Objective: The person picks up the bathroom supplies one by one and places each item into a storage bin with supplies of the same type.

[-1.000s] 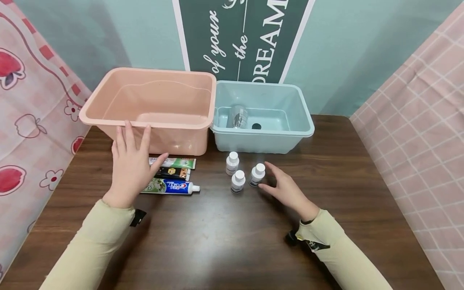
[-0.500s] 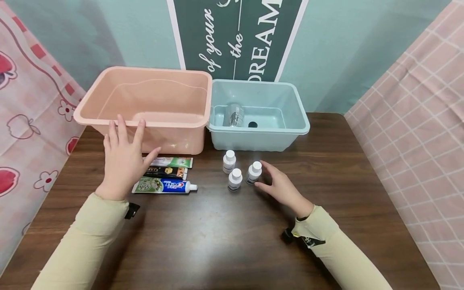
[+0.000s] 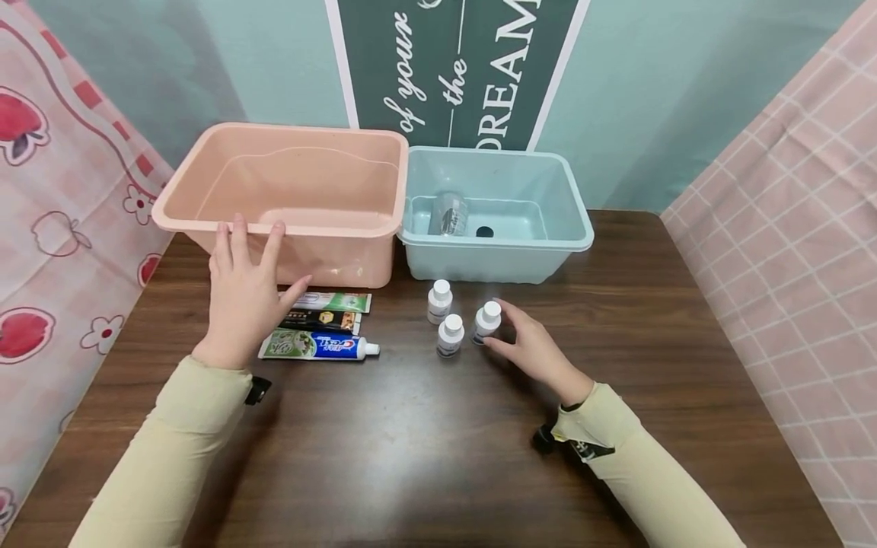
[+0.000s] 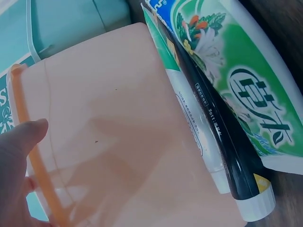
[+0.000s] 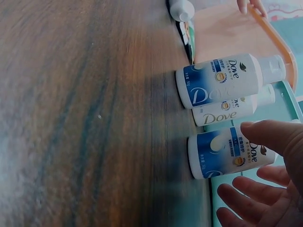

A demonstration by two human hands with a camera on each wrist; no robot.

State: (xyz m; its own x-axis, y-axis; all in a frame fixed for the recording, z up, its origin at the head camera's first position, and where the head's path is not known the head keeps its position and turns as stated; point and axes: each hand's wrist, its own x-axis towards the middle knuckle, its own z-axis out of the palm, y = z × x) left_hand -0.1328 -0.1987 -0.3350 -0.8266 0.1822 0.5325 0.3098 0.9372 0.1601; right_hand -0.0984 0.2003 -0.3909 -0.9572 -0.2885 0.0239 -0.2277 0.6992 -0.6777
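My left hand (image 3: 241,293) lies with outstretched fingers against the front of the pink plastic bin (image 3: 336,259), fingertips at its rim. Just beside this hand lie three toothpaste tubes: a green and blue one (image 3: 311,345), a black one (image 3: 322,321) and a white and green one (image 3: 342,302). My right hand (image 3: 537,346) is around the right side of a small white Dove bottle (image 3: 486,323), its thumb across the label (image 5: 220,153). The other fingers are spread and loosely bent beside it. Two similar bottles stand upright nearby, a rear one (image 3: 439,302) and a front one (image 3: 450,336).
Right of the pink bin stands a light blue bin (image 3: 493,262), with a clear grey-printed container (image 3: 451,215) lying inside. Everything stands on a dark wooden table (image 3: 397,457). Patterned cloths hang at the left (image 3: 75,251) and right (image 3: 795,228).
My right hand has closed in slightly on the rightmost bottle, thumb now overlapping its lower side. My left hand stays at the pink bin's rim. The head view shifts a little.
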